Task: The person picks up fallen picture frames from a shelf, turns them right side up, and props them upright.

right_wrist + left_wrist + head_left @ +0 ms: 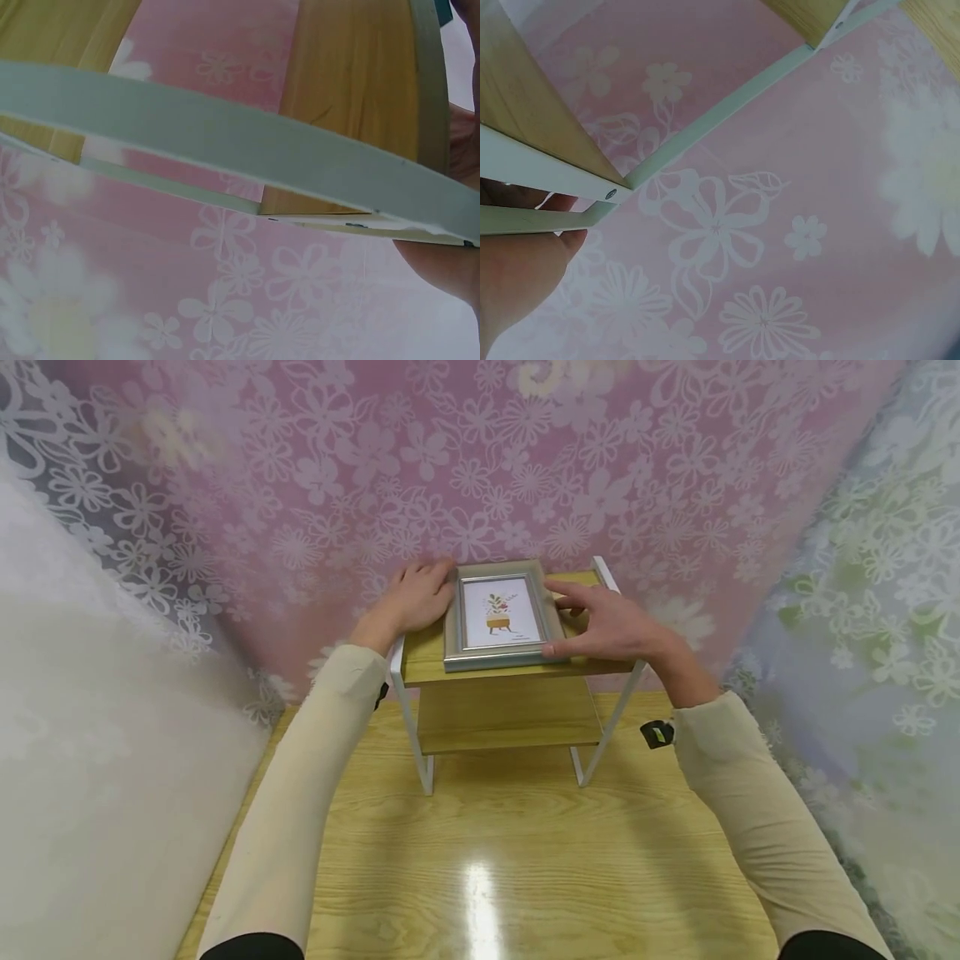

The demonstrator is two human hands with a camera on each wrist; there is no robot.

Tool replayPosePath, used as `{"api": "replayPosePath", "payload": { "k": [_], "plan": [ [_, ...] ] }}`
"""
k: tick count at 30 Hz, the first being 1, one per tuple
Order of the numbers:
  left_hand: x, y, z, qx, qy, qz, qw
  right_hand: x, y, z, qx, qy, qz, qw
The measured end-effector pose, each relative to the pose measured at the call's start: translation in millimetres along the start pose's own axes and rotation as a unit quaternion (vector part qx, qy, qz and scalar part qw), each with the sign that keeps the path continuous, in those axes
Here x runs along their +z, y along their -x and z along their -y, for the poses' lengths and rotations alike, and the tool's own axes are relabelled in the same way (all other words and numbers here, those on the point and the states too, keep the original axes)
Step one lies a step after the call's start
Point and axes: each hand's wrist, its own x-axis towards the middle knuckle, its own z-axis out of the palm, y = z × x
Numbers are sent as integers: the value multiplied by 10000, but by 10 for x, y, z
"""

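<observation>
A silver-grey picture frame point(452, 610) lies face up on the wooden top of a small side table point(423, 656). Inside it is a white print point(501, 610) of a potted plant. My left hand point(420, 596) is at the frame's upper left side, with its fingertips partly hidden. On the opposite side, my right hand point(611, 622) touches the right edge, thumb near the lower right corner and index finger higher up. White table bars partly cover the left hand point(517, 281) in the left wrist view. At the right border of the right wrist view, part of the right hand point(442, 274) shows.
The table has white metal legs point(611, 722) and a lower wooden shelf point(510, 718). Behind it rises a pink wall point(480, 460) with white flowers. A pale wall point(97, 710) stands on the left and a flowered wall point(885, 693) on the right. Glossy wood flooring point(487, 843) lies in front.
</observation>
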Motion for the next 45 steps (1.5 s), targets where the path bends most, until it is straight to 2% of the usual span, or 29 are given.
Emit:
{"api": "replayPosePath", "payload": {
  "k": [3,10,19,26,29,38,41,45],
  "plan": [
    [-5,16,5,-54,127,39,9999,-3,4,12,-2,-156,30,9999],
    [-23,7,22,62,484,-148,9987,-22,17,32,97,-211,35,9997],
    [-57,42,77,70,1135,-394,9927,-24,-38,67,118,-341,61,9993],
    [-42,65,51,-184,814,-108,9965,-15,-37,48,105,-483,39,9988],
    [-35,64,44,-208,889,-119,9958,-9,-21,34,103,-540,26,9985],
    [-5,71,46,96,1652,-615,9843,-3,7,12,76,-744,49,9972],
    [13,76,54,218,1747,-816,9810,-1,5,11,15,-744,39,9972],
    [36,87,47,241,1881,-908,9777,-4,10,-1,-62,-740,-35,9972]
  ]
}}
